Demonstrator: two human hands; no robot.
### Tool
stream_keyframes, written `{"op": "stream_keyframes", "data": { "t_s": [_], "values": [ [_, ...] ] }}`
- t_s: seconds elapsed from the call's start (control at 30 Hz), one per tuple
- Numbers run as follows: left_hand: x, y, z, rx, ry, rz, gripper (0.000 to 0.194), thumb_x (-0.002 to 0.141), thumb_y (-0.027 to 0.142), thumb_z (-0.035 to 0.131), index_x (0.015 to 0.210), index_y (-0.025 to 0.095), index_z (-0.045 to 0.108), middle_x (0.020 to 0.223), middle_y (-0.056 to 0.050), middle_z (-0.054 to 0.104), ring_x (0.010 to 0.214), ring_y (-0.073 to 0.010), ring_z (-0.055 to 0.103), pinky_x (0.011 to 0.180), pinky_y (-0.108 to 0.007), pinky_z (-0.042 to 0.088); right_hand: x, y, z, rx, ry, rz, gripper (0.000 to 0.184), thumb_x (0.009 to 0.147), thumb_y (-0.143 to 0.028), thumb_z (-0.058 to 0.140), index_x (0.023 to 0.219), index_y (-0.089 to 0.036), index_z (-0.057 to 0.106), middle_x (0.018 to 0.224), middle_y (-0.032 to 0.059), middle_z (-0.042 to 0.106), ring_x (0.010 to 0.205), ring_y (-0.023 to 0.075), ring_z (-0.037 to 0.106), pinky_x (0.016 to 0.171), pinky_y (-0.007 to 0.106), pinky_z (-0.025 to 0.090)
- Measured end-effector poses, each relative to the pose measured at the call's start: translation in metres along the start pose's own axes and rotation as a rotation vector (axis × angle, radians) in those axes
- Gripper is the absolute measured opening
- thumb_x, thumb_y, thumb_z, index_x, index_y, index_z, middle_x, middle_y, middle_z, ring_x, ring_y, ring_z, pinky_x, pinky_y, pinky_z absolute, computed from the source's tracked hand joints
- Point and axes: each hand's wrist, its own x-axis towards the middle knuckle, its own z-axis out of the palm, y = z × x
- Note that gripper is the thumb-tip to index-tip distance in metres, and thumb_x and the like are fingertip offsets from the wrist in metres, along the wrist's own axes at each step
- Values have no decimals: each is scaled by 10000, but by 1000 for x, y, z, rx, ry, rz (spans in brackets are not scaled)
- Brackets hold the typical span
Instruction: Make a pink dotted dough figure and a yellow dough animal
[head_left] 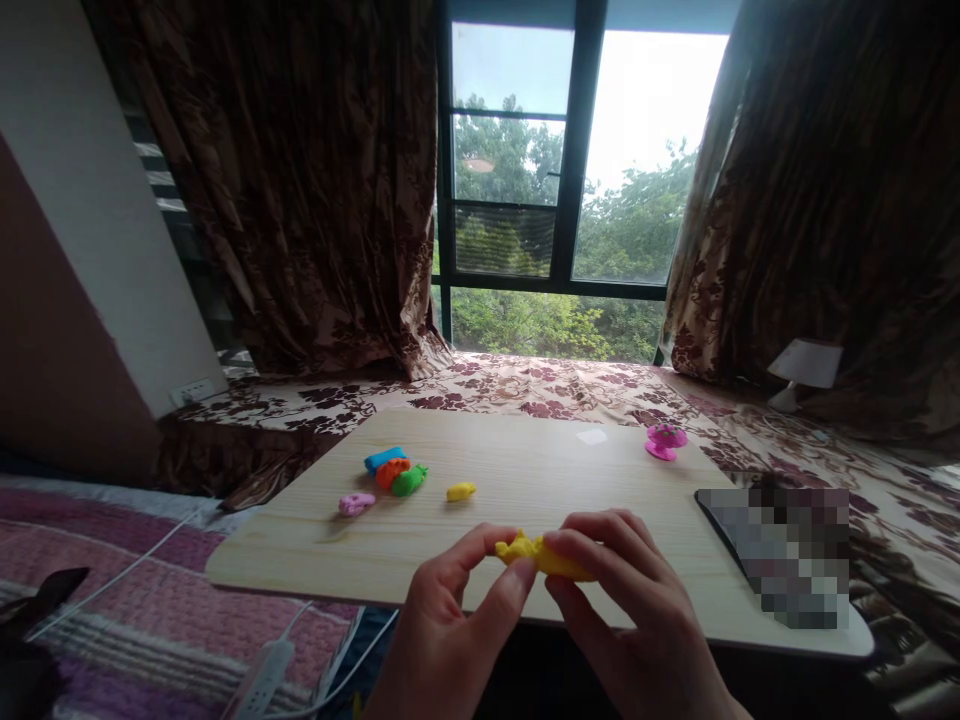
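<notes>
Between both hands, above the front edge of the table, is a lump of yellow modelling clay [529, 548]. My left hand [469, 600] pinches its left end between thumb and forefinger. The right end lies in the fingers of my right hand [630, 585], which cover part of it. Farther back on the table lies a smaller yellow clay piece [460, 491]. To its left sit a blue clay piece [385, 459], an orange one [390, 474] and a green one [409, 481], touching one another. A pink clay piece [356, 503] rests in front of them.
The pale wooden table [292, 545] stands before a window sill with flowered cloth. A pink stand-like object [665, 441] and a white scrap [592, 437] are at the back. A blurred-out dark flat object [780, 560] lies at right. A power strip [266, 675] is at lower left.
</notes>
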Motion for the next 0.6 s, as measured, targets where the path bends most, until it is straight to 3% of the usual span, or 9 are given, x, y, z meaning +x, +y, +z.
{"op": "stream_keyframes", "data": {
  "t_s": [0.07,0.13,0.23,0.33,0.4,0.6],
  "values": [
    [0,-2,-1,60,22,31,256,748,392,605,935,221,646,920,-25,698,949,-234,618,875,-352,442,-1,3,2,23,8,68,337,805,-79,562,1104,-232,567,996,65,575,906,198,543,762,367,479],
    [-1,-4,-5,189,104,156,295,742,362,619,1015,253,618,1053,-25,652,1057,-239,562,939,-372,407,-2,5,3,61,17,133,304,822,-111,557,1103,-224,572,1004,71,575,910,196,556,768,359,496],
    [-2,-5,-13,505,246,568,319,734,221,636,1043,295,609,1158,-24,563,1137,-233,486,1031,-419,309,-3,7,2,130,14,200,261,842,-153,541,1094,-207,581,983,75,582,876,185,579,743,332,518],
    [0,-1,-16,741,228,884,352,718,91,623,997,306,636,1145,-31,538,1131,-240,468,1054,-500,243,-2,5,0,161,-15,234,234,855,-183,525,1079,-189,593,943,77,592,832,178,594,711,311,526],
    [3,1,-16,820,187,957,372,715,66,616,998,307,637,1127,-33,548,1139,-249,452,1048,-538,234,-1,3,-1,145,-32,241,215,857,-192,520,1053,-180,607,911,75,598,802,176,598,691,304,524],
    [9,-1,-13,919,144,989,305,744,82,582,947,296,657,1056,-31,605,1156,-260,437,1047,-571,220,1,1,-2,114,-91,269,167,866,-187,504,981,-164,623,863,62,601,758,163,590,673,288,503]
  ]
}}
